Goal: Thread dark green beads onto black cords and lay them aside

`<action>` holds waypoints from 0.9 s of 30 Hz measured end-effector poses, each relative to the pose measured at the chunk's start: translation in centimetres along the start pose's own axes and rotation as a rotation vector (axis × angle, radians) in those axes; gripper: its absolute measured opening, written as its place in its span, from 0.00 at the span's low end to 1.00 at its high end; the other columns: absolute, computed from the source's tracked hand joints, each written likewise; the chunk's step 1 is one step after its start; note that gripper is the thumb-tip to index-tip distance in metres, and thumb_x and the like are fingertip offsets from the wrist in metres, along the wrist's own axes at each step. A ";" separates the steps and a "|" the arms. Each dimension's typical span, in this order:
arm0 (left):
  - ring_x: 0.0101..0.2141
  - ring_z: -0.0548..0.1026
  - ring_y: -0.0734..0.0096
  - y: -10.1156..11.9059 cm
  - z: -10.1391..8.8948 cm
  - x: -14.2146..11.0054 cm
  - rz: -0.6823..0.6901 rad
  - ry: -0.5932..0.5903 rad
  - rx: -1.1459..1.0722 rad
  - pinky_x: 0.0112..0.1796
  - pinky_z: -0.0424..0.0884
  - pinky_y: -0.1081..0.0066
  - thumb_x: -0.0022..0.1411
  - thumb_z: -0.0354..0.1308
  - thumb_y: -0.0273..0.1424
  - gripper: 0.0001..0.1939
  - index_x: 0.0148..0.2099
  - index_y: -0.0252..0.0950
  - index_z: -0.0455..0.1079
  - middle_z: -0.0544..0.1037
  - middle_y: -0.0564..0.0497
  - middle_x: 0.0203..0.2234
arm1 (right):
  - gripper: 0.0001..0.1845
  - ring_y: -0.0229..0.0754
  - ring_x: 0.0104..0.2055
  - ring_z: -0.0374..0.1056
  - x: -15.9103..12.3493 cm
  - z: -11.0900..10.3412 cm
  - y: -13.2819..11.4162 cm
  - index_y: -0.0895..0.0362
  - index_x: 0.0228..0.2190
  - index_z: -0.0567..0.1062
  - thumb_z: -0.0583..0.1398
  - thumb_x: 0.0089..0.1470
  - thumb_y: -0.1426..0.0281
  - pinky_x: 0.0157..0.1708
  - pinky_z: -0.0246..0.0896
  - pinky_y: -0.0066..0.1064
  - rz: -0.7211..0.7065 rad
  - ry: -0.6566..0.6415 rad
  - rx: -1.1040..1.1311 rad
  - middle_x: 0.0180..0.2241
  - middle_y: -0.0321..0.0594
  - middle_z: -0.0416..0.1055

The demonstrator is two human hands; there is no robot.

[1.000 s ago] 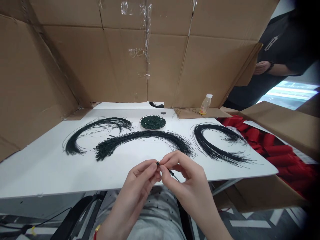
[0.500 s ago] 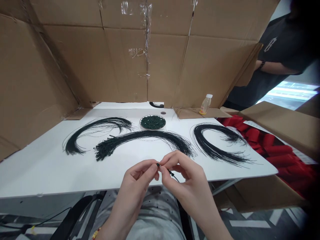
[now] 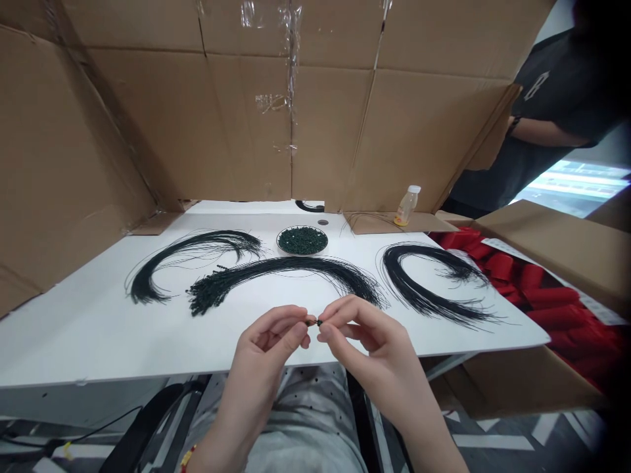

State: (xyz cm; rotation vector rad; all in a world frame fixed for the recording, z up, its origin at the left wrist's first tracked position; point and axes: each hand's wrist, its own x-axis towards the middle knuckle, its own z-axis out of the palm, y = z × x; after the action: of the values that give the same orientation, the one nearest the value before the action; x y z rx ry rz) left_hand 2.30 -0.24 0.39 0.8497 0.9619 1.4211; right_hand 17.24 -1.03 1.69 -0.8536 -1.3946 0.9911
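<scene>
Small dark bead (image 3: 319, 322) pinched at narrow grip between fingers (image 3: 302, 322) of L hand (image 3: 266, 341) and R hand (image 3: 379, 348), just above white counter (image 3: 98, 341). 3 black cord bundles (image 3: 290, 265) in arcs on counter, middle one w/ knobbed ends; dish (image 3: 279, 244) of dark green beads behind. Co-worker (image 3: 552, 112) far R, carton (image 3: 542, 256) of red items beside counter.

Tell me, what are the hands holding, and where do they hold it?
The left hand and right hand pinch a tiny dark piece from both sides with their fingertips. It is too small to see exactly.
</scene>
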 end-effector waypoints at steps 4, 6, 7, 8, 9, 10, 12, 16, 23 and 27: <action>0.26 0.74 0.74 0.2 0.0 0.0 -0.004 0.012 -0.043 0.34 0.74 0.75 0.46 0.79 0.36 0.12 0.32 0.39 0.83 0.82 0.52 0.25 | 0.08 0.40 0.39 0.75 0.0 0.1 0.1 0.55 0.27 0.74 0.64 0.58 0.75 0.38 0.75 0.29 0.038 0.003 0.064 0.34 0.37 0.75; 0.25 0.74 0.74 0.2 -0.1 0.0 -0.012 0.006 -0.052 0.33 0.74 0.75 0.45 0.80 0.36 0.13 0.31 0.39 0.83 0.83 0.52 0.25 | 0.09 0.39 0.38 0.75 0.0 0.2 0.1 0.55 0.27 0.74 0.64 0.58 0.76 0.39 0.75 0.28 0.041 0.001 0.076 0.34 0.37 0.74; 0.25 0.75 0.74 0.2 -0.1 0.1 -0.016 -0.001 -0.056 0.33 0.75 0.74 0.44 0.80 0.36 0.13 0.31 0.39 0.83 0.83 0.52 0.25 | 0.09 0.39 0.37 0.74 -0.1 0.2 0.1 0.55 0.27 0.74 0.65 0.57 0.76 0.38 0.75 0.28 0.039 0.001 0.081 0.34 0.36 0.74; 0.25 0.75 0.74 0.2 -0.1 0.1 -0.017 -0.007 -0.059 0.32 0.75 0.74 0.44 0.80 0.36 0.13 0.31 0.39 0.83 0.84 0.52 0.25 | 0.09 0.38 0.37 0.74 -0.1 0.2 0.1 0.55 0.27 0.74 0.65 0.57 0.77 0.38 0.75 0.28 0.036 0.001 0.085 0.34 0.36 0.74; 0.24 0.75 0.74 0.1 -0.2 0.1 -0.015 -0.008 -0.061 0.32 0.75 0.74 0.44 0.80 0.36 0.13 0.31 0.39 0.83 0.84 0.52 0.25 | 0.09 0.38 0.37 0.73 -0.1 0.2 0.1 0.55 0.27 0.74 0.65 0.57 0.77 0.38 0.75 0.27 0.032 -0.001 0.084 0.34 0.36 0.74; 0.24 0.75 0.74 0.1 -0.2 0.1 -0.012 -0.005 -0.064 0.33 0.75 0.75 0.44 0.80 0.35 0.13 0.31 0.39 0.83 0.84 0.52 0.25 | 0.09 0.38 0.36 0.73 -0.1 0.2 0.1 0.55 0.27 0.74 0.65 0.57 0.77 0.38 0.75 0.27 0.024 -0.002 0.081 0.34 0.36 0.74; 0.25 0.76 0.74 0.0 -0.2 0.0 -0.010 0.017 -0.068 0.33 0.75 0.75 0.43 0.80 0.34 0.13 0.31 0.39 0.83 0.84 0.52 0.26 | 0.09 0.38 0.37 0.73 -0.2 0.3 0.1 0.55 0.26 0.74 0.65 0.56 0.77 0.38 0.74 0.28 0.008 0.000 0.066 0.34 0.36 0.74; 0.31 0.80 0.68 -0.3 -0.4 0.1 -0.004 0.017 -0.050 0.35 0.76 0.74 0.42 0.81 0.35 0.14 0.32 0.39 0.83 0.85 0.50 0.28 | 0.10 0.40 0.38 0.72 -0.2 0.4 0.0 0.54 0.25 0.73 0.65 0.55 0.77 0.37 0.74 0.28 -0.012 0.014 0.018 0.33 0.37 0.74; 0.32 0.81 0.70 -0.7 -1.0 0.5 0.030 -0.053 -0.024 0.34 0.76 0.77 0.45 0.80 0.33 0.12 0.32 0.41 0.83 0.86 0.51 0.28 | 0.10 0.41 0.38 0.72 -0.4 0.4 -0.2 0.54 0.25 0.71 0.64 0.55 0.76 0.37 0.73 0.29 -0.017 0.016 -0.013 0.33 0.38 0.74; 0.30 0.80 0.71 -0.6 -0.8 0.3 0.059 -0.005 -0.019 0.34 0.75 0.77 0.46 0.79 0.30 0.10 0.32 0.40 0.82 0.85 0.52 0.28 | 0.11 0.40 0.39 0.72 -0.5 0.4 -0.2 0.54 0.24 0.70 0.64 0.55 0.76 0.38 0.72 0.29 -0.008 0.008 -0.012 0.33 0.38 0.74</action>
State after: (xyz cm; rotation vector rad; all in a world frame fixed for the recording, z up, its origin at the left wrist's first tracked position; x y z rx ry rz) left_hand 1.80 0.00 -0.50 0.8733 0.9244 1.4751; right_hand 16.90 -1.62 1.68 -0.8591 -1.3979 0.9732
